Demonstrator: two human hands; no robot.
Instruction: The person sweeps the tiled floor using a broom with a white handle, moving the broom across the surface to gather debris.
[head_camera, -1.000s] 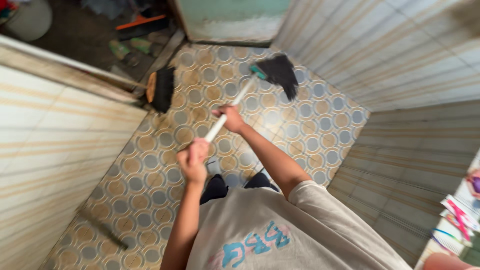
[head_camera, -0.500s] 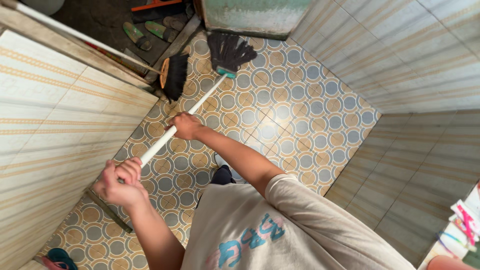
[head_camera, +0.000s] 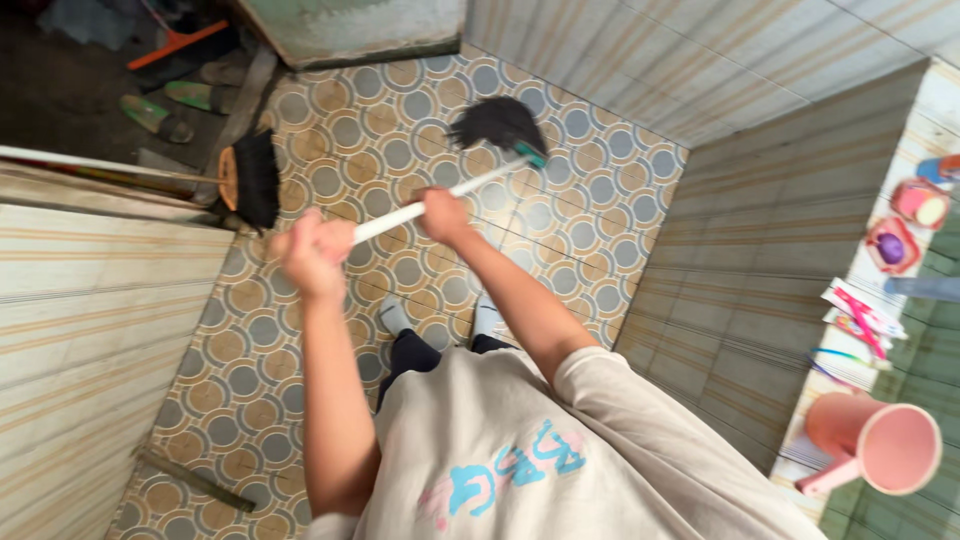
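Motion blur smears the left hand (head_camera: 315, 255), so its fingers around the white broom handle (head_camera: 440, 200) cannot be told apart. The dark bristles (head_camera: 497, 124) are a soft smudge. The person's feet (head_camera: 395, 318) are partly hidden under the shirt (head_camera: 540, 460). A second broom (head_camera: 250, 178) has its stick hidden behind the tiled wall (head_camera: 90, 330) at left. Sandals (head_camera: 155, 117) by the doorway are dim. On the ledge at right, a pink jug (head_camera: 875, 442) and small colourful items (head_camera: 905, 225) are blurred.
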